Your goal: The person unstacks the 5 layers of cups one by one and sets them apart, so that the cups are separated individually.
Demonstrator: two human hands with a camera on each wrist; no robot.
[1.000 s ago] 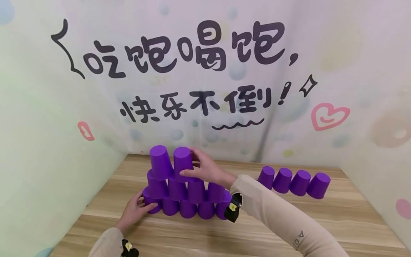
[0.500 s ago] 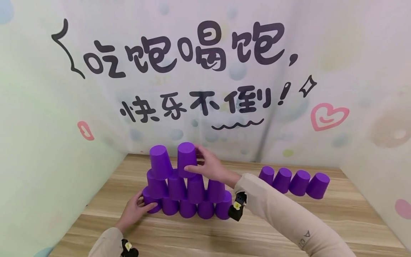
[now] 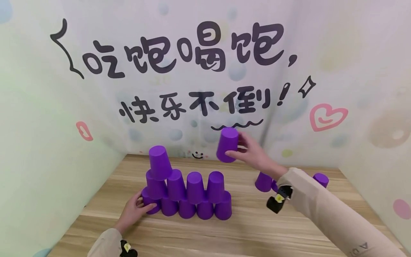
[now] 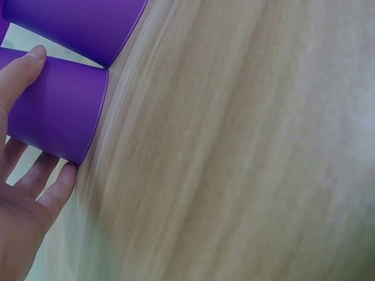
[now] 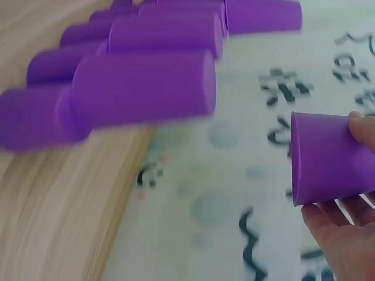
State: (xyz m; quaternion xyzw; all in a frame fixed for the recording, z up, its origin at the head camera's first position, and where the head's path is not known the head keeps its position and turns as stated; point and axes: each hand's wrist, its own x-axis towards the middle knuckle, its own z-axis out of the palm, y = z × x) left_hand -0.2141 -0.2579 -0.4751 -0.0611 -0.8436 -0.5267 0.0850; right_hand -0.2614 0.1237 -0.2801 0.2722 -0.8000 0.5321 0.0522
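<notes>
Upside-down purple cups form a stack in the head view: a bottom row of several, several more above, and a single top cup [image 3: 160, 162] at the left end. My left hand [image 3: 132, 211] grips the leftmost bottom cup [image 4: 58, 108], thumb on the near side and fingers around the far side. Up in the air, right of the stack, my right hand [image 3: 252, 151] holds a purple cup [image 3: 226, 144] upside down between thumb and fingers. That held cup [image 5: 328, 158] hangs apart from the stack in the right wrist view.
More purple cups stand in a row at the right of the wooden table [image 3: 257, 232]; my right sleeve [image 3: 330, 210] hides part of them. Among those visible are a left one [image 3: 263, 182] and a right one [image 3: 321, 179]. A printed backdrop [image 3: 179, 71] rises behind the table.
My right hand has lifted the cup off the top row beside the remaining top cup and carried it up and to the right. The left hand has stayed in place.
</notes>
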